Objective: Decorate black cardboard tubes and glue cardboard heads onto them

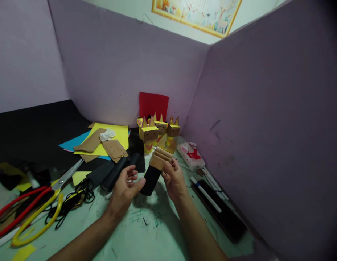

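Observation:
My right hand [173, 178] pinches the side of a brown cardboard box piece [157, 161], which is joined to a black paper tube [151, 180]. The piece is tilted, with the box end up and away from me and the black end toward me. My left hand [126, 185] is at the lower left of the black tube, fingers loosely curled and apart; its thumb tip meets or nearly meets the tube's edge. More black rolled tubes [115, 174] lie just beyond my left hand. Behind the held piece stand several finished box-headed figures [149, 135] with pointed cones on top.
Large scissors [55, 186] with red and yellow handles and tangled black cord [81, 195] lie at left. Yellow paper [120, 132] and cardboard scraps [114, 149] are stacked behind. At right are a tissue pack [190, 156], a white pen [206, 194] and a dark tray [228, 221] beside the purple wall.

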`<state>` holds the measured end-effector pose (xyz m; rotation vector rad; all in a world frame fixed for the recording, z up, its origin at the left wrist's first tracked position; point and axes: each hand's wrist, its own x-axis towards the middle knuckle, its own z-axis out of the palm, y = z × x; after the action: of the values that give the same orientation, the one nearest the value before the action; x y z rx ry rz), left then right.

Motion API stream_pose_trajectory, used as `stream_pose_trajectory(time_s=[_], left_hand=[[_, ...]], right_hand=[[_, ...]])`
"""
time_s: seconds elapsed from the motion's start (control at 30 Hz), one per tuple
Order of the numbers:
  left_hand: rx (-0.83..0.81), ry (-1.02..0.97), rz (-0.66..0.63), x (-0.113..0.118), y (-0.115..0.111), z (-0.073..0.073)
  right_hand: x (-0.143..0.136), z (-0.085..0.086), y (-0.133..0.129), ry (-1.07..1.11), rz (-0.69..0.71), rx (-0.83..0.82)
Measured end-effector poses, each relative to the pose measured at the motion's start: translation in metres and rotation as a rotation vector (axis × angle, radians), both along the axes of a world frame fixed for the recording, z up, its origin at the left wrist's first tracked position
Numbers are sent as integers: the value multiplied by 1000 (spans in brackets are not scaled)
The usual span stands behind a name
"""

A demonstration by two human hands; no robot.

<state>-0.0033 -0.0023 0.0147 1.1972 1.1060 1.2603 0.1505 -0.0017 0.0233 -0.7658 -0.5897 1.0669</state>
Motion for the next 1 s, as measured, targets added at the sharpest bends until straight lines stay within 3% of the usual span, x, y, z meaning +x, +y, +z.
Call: stream_pose_trajectory(time_s=[0.13, 0.37, 0.6, 0.67, 0.77, 0.87, 0.93, 1.0], left_hand=[[244, 91, 0, -2, -5, 6], [328, 106, -240, -5, -12, 20], [351, 120, -237, -14, 2, 16], [274, -15, -229, -15, 7, 19], [28, -340, -200, -16, 14, 27], [-192, -594, -191, -19, 20, 36], [-289, -674, -216, -22, 22, 40], [-373, -698, -227, -24, 23, 41]], right_hand=[[-17, 1, -6, -186, -155, 80], [-35, -5, -20, -398, -95, 155], [-29, 1, -36, -653, -85, 330], [-28, 2, -36, -672, -76, 339], [-23, 0, -30, -576, -138, 302], [-17, -3, -21, -399, -139, 108], [-15, -4, -18, -282, 46, -75], [-17, -3, -20, -177, 344, -207]])
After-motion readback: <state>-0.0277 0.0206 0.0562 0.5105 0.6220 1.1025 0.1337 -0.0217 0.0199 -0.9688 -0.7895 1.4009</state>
